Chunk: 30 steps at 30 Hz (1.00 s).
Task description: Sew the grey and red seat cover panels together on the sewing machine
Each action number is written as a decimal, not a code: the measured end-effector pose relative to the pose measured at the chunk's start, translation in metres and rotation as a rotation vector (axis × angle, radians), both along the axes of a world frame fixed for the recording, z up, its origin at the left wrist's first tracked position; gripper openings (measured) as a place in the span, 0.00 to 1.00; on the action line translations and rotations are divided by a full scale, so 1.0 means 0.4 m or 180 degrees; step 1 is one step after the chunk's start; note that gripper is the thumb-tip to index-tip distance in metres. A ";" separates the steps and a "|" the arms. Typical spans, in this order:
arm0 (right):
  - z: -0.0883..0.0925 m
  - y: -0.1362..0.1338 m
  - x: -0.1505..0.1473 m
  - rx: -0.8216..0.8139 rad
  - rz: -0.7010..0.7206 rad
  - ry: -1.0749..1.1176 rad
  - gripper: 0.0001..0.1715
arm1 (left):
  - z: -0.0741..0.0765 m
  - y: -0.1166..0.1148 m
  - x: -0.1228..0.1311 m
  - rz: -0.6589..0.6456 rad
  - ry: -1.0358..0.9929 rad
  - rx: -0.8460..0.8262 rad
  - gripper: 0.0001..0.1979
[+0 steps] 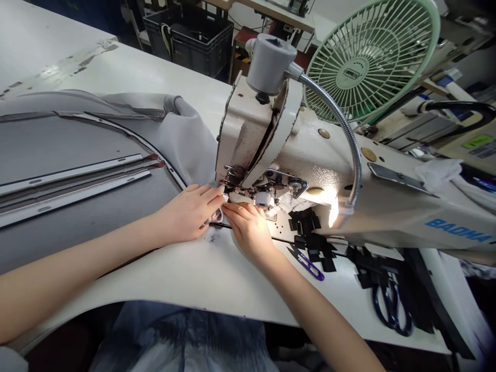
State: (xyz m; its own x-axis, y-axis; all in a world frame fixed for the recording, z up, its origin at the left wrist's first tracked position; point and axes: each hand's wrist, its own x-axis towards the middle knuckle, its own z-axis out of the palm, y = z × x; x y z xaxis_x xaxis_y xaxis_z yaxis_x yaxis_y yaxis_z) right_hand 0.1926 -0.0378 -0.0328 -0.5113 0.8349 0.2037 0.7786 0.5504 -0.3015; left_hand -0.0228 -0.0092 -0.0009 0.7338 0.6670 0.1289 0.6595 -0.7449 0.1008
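Note:
A large grey fabric piece (pixel 77 155) with a piped, curved edge lies over the white table (pixel 186 274) at the left. My left hand (pixel 189 212) rests flat on the fabric's edge, fingertips at the presser foot of the cream sewing machine (pixel 294 170). Just to its right, my right hand (pixel 250 227) has its fingers curled, pinching the fabric edge in front of the needle area. The needle itself is hidden behind the machine head. A gooseneck lamp (pixel 337 212) lights the spot.
Purple thread snips (pixel 308 263) and several black fabric tabs (pixel 313 243) lie right of my right hand. Dark scissors (pixel 391 305) sit near the table's front right. A green fan (pixel 368 57) stands behind the machine; a dark crate (pixel 189 36) is farther back.

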 end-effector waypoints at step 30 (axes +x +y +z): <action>0.002 0.038 -0.018 0.0065 -0.0172 -0.0851 0.25 | 0.000 0.072 0.008 -0.0142 0.0104 -0.0156 0.05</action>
State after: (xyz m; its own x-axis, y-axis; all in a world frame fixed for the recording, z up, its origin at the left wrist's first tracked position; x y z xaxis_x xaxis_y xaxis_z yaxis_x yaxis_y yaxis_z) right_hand 0.1854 -0.0227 -0.0321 -0.5040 0.8595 0.0846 0.8574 0.5098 -0.0706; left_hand -0.0197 0.0196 -0.0009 0.7662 0.6385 0.0722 0.6293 -0.7684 0.1168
